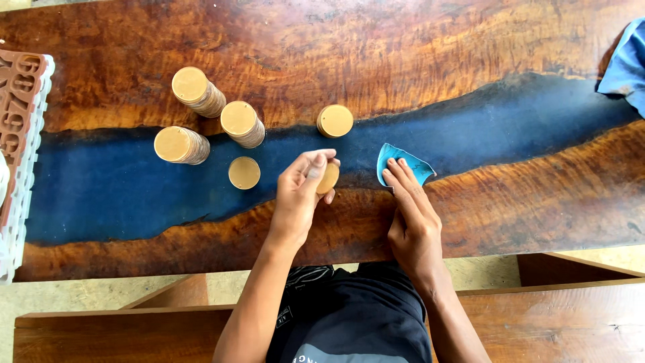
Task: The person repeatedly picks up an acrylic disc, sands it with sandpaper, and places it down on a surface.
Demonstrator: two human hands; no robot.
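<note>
My left hand (300, 195) pinches a round wooden disc (328, 178) between thumb and curled fingers, held on edge just above the table (470, 40) near its front edge. My right hand (413, 215) lies flat, fingers straight and together, pressing a curled blue scrap of sandpaper (403, 163) onto the table's blue strip. Three disc stacks (201, 114) lean toward the left end. A blue cloth (625, 67) is cut off at the right edge, and a white lattice tray (17, 202) at the left.

Brown number stencil plate (19, 107), far left
</note>
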